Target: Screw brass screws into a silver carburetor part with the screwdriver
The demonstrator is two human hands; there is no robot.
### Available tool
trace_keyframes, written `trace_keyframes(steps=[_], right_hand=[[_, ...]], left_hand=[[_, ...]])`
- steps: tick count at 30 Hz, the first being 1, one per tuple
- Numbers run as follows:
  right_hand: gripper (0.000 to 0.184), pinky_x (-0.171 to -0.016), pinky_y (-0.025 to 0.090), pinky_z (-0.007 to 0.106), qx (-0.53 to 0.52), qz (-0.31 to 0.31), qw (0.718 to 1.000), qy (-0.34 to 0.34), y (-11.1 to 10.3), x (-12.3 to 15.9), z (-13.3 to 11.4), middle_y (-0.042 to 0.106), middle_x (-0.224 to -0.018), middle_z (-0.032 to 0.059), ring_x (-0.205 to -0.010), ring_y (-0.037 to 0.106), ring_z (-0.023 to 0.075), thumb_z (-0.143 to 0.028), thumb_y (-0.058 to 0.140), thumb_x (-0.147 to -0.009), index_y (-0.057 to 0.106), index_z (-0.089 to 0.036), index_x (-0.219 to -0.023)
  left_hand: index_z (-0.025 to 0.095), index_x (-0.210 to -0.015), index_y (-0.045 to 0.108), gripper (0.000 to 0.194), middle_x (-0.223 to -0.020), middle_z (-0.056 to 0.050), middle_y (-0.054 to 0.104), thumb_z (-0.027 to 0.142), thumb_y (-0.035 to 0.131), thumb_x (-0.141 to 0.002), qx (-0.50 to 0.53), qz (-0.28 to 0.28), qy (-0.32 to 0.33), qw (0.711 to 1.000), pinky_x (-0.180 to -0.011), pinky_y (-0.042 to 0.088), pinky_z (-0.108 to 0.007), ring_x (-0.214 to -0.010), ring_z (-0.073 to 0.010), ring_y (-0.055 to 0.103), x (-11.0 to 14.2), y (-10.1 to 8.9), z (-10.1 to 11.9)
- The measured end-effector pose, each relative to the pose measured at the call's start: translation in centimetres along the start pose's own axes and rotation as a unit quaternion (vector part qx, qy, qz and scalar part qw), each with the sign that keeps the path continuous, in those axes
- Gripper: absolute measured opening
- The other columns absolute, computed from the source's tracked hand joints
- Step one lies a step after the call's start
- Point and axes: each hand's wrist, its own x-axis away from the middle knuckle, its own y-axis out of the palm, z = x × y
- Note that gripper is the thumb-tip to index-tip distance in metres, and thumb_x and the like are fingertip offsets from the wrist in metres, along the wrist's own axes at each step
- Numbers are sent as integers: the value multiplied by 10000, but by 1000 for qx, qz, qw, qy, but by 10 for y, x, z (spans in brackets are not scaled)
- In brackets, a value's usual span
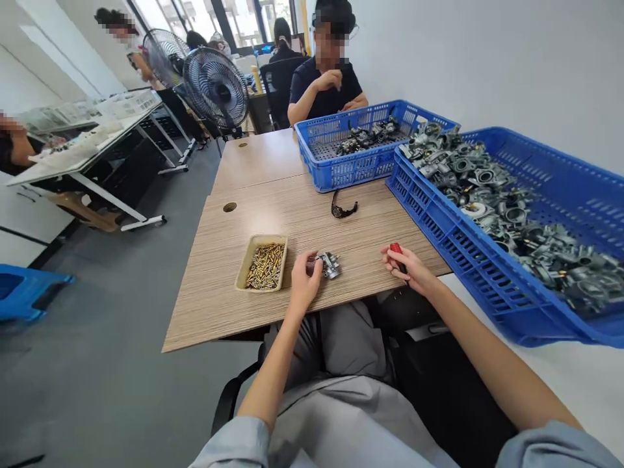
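Two hands rest on the wood-grain bench (273, 214) near its front edge. The left hand (303, 281) pinches a small grey cast-metal part (329, 264) with its fingertips, the part sitting on the bench at the hand's two o'clock. At nine o'clock of it lies a beige tray of brass screws (263, 263). The right hand (408, 267) is curled around a red-handled tool (396, 253), well apart from the part. A black wristwatch (344, 208) lies at twelve o'clock. Large blue plastic crates of grey metal castings (492, 195) stand at two o'clock.
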Motion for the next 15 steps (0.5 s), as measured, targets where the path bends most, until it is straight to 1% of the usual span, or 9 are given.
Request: trace_keyframes(steps=[2,3,5,6,8,9,10,12,15], right_hand=[[453,-355,184,153,-18,-5,1000,1,-1,-1,0,681,-844,43,-646,560,114,-494,960,-787,760,-188,-1055],[444,-358,187,154,-29,-7,1000,2,-1,-1,1,682,-844,42,-649,565,114,-480,958,-789,758,-185,-1055],[435,-363,191,156,-53,-10,999,1,-1,-1,1,687,-843,43,-652,576,113,-458,956,-790,753,-178,-1054],[431,-365,192,157,-64,-11,998,2,-1,-2,1,690,-841,44,-650,579,111,-449,955,-789,750,-174,-1050],[415,-370,190,160,-80,-13,997,4,-1,-3,1,696,-833,44,-640,580,108,-432,954,-791,744,-171,-1038],[403,-374,191,161,-85,-14,996,6,-1,-3,1,699,-830,44,-637,582,106,-421,952,-795,740,-171,-1029],[390,-377,193,162,-89,-16,996,7,-1,-3,0,702,-829,44,-636,586,106,-410,949,-800,736,-172,-1023],[367,-383,200,163,-93,-21,995,9,0,-3,-1,708,-831,47,-642,599,110,-389,940,-811,729,-173,-1019],[352,-382,213,164,-96,-23,995,7,0,-2,-2,710,-828,46,-642,606,111,-370,929,-820,724,-173,-1028]], left_hand=[[230,-1368,669,345,-1304,-124,721,393,652,-1064,-39,7,11,999,-1016,598,-421,-1183,-267,701,2,-2,4],[237,-1406,653,401,-1336,-127,706,411,683,-1046,-68,0,25,997,-1079,578,-452,-1234,-283,681,3,-2,7],[252,-1504,603,564,-1426,-144,662,447,756,-998,-131,-35,59,989,-1211,501,-528,-1363,-329,618,7,2,12],[256,-1559,560,659,-1480,-157,628,464,785,-975,-156,-55,71,984,-1251,465,-558,-1422,-352,581,8,5,14],[258,-1658,451,833,-1571,-186,549,488,817,-946,-184,-85,75,976,-1285,424,-596,-1503,-389,518,11,13,19],[253,-1690,404,885,-1595,-201,520,492,817,-944,-189,-94,73,975,-1290,416,-606,-1524,-401,499,11,17,21],[246,-1711,369,907,-1606,-215,502,489,805,-954,-189,-104,72,974,-1292,412,-614,-1536,-409,487,11,22,23],[239,-1730,345,871,-1629,-232,482,464,753,-995,-187,-128,81,971,-1287,407,-631,-1544,-421,476,9,29,27],[276,-1723,397,705,-1721,-225,419,343,627,-1059,-197,-164,104,961,-1263,399,-681,-1555,-441,468,4,33,32]])
